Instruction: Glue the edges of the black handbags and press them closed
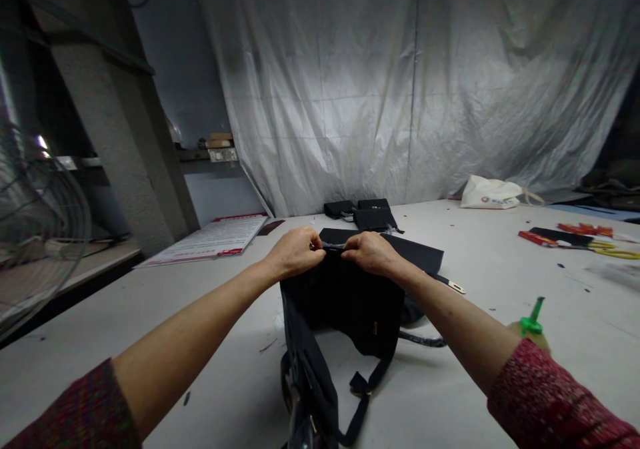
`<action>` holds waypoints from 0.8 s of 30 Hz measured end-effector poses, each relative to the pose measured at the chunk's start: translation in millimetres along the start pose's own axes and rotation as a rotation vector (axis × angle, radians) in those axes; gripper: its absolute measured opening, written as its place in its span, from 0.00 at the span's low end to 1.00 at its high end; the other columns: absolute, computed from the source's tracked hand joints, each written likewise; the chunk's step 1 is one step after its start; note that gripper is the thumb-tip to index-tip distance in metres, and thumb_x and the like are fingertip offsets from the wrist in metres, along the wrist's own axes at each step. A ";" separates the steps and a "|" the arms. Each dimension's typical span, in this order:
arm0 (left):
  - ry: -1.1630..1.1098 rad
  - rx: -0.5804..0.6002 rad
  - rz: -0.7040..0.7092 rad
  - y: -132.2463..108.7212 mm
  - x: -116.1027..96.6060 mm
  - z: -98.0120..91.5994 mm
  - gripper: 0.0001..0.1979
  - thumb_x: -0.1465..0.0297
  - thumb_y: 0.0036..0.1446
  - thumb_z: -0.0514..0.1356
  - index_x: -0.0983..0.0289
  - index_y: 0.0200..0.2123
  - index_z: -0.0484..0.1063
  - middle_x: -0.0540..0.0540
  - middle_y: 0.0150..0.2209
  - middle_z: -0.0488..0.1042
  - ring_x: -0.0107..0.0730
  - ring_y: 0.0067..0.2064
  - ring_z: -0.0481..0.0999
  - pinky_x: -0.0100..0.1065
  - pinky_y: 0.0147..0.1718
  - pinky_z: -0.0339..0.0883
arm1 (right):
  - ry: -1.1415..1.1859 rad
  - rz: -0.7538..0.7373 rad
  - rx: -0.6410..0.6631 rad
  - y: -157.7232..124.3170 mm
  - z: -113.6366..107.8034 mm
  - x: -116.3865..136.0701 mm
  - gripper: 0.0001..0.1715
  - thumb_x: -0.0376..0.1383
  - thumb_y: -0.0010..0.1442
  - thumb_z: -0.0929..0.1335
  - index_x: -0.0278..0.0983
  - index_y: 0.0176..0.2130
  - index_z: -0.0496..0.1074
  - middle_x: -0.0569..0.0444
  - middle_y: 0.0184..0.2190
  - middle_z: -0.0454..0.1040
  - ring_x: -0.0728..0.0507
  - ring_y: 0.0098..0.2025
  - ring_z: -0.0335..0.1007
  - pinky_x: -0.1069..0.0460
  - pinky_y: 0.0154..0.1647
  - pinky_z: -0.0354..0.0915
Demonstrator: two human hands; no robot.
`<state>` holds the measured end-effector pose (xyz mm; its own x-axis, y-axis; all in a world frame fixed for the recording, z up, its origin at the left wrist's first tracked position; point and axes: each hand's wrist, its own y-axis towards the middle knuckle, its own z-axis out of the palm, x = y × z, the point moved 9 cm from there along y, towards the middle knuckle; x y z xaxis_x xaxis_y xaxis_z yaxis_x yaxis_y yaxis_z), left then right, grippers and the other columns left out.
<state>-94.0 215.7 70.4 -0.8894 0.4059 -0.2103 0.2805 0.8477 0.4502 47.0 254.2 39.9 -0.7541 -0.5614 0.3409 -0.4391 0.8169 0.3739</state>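
Observation:
A black bag (345, 302) with dangling straps stands on the white table in front of me. My left hand (300, 250) is closed in a pinch on its top edge, left of the middle. Just to the right, my right hand (373, 252) pinches the same edge, fingers closed. A narrow strip of the edge shows between the two hands. One strap (360, 409) with a small buckle hangs at the front. Behind the right hand lies a flat black panel (420, 252), with a gold-tipped strap end (456, 287) beside it. The fingertips are partly hidden.
A bottle with a green nozzle (533, 325) stands near my right forearm. Yellow-handled scissors (615, 253) and red packets (585, 229) lie at the right. Black pouches (373, 215) and a white cloth bag (490, 192) rest toward the back; a printed board (210, 239) lies left.

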 end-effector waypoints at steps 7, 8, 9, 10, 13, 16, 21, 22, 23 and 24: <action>0.072 0.049 -0.001 -0.9 1.2 4.4 0.10 0.62 0.53 0.62 0.62 0.26 0.76 0.54 0.32 0.77 0.34 0.34 0.73 0.33 0.33 0.61 | -0.003 0.012 -0.001 -3.6 -3.3 1.4 0.12 0.43 0.55 0.69 0.43 0.37 0.81 0.55 0.32 0.80 0.45 0.36 0.73 0.53 0.33 0.60; 0.064 0.056 -0.016 -0.9 2.4 4.3 0.10 0.63 0.53 0.61 0.62 0.27 0.76 0.54 0.32 0.77 0.34 0.34 0.74 0.33 0.33 0.61 | -0.003 0.018 -0.001 -3.4 -3.4 1.0 0.12 0.43 0.55 0.69 0.43 0.37 0.81 0.55 0.32 0.80 0.45 0.36 0.74 0.53 0.33 0.60; 0.063 0.060 -0.032 -1.0 3.5 3.9 0.10 0.63 0.53 0.61 0.63 0.26 0.75 0.54 0.31 0.77 0.34 0.34 0.74 0.33 0.33 0.60 | -0.003 0.023 0.000 -3.0 -3.3 0.6 0.12 0.43 0.55 0.69 0.43 0.37 0.81 0.55 0.32 0.80 0.45 0.36 0.74 0.53 0.33 0.60; 0.070 0.058 -0.045 -1.2 4.2 3.2 0.10 0.64 0.53 0.60 0.63 0.26 0.75 0.54 0.31 0.77 0.34 0.34 0.74 0.33 0.33 0.60 | -0.004 0.029 0.001 -2.4 -3.0 0.2 0.12 0.43 0.55 0.69 0.43 0.37 0.81 0.55 0.33 0.80 0.44 0.36 0.74 0.53 0.33 0.60; 0.107 0.046 -0.053 -1.6 3.6 1.5 0.09 0.65 0.52 0.60 0.63 0.25 0.74 0.55 0.31 0.77 0.36 0.34 0.74 0.33 0.32 0.59 | -0.012 0.046 0.000 -0.5 -2.2 0.1 0.13 0.43 0.54 0.70 0.43 0.37 0.81 0.54 0.32 0.80 0.44 0.35 0.73 0.53 0.32 0.59; 0.131 0.054 -0.078 -0.5 5.2 2.8 0.08 0.65 0.51 0.59 0.63 0.25 0.74 0.55 0.29 0.77 0.35 0.32 0.73 0.33 0.30 0.58 | -0.028 0.059 0.004 1.5 -1.5 2.2 0.12 0.42 0.53 0.70 0.43 0.36 0.81 0.54 0.31 0.79 0.44 0.34 0.73 0.53 0.30 0.59; 0.180 0.060 -0.153 2.2 12.7 3.2 0.09 0.65 0.49 0.58 0.61 0.26 0.77 0.54 0.28 0.77 0.35 0.32 0.73 0.32 0.28 0.56 | -0.048 0.063 0.019 3.0 0.7 7.4 0.11 0.41 0.52 0.70 0.42 0.35 0.81 0.53 0.30 0.79 0.43 0.34 0.73 0.53 0.30 0.59; 0.188 0.060 -0.160 2.4 13.7 3.1 0.09 0.65 0.49 0.58 0.61 0.26 0.77 0.54 0.28 0.77 0.35 0.32 0.73 0.32 0.27 0.56 | -0.051 0.063 0.021 2.9 0.9 8.3 0.10 0.41 0.52 0.70 0.42 0.35 0.81 0.53 0.30 0.79 0.43 0.34 0.74 0.53 0.30 0.59; 0.192 0.059 -0.164 2.5 14.3 3.1 0.08 0.66 0.48 0.58 0.61 0.26 0.77 0.54 0.27 0.77 0.35 0.32 0.73 0.32 0.27 0.56 | -0.055 0.062 0.023 2.8 1.0 9.1 0.10 0.41 0.52 0.70 0.42 0.35 0.81 0.53 0.30 0.79 0.43 0.34 0.74 0.53 0.30 0.59; 0.193 0.059 -0.166 2.6 14.8 3.3 0.08 0.66 0.48 0.58 0.61 0.26 0.77 0.54 0.27 0.77 0.36 0.31 0.72 0.32 0.27 0.55 | -0.059 0.061 0.024 2.8 0.8 9.9 0.10 0.40 0.52 0.70 0.42 0.35 0.81 0.52 0.30 0.79 0.43 0.34 0.74 0.53 0.30 0.59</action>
<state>-105.3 225.0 65.6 -0.9757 0.1922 -0.1054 0.1408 0.9180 0.3708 37.9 251.1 43.6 -0.8070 -0.5019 0.3111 -0.4023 0.8530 0.3325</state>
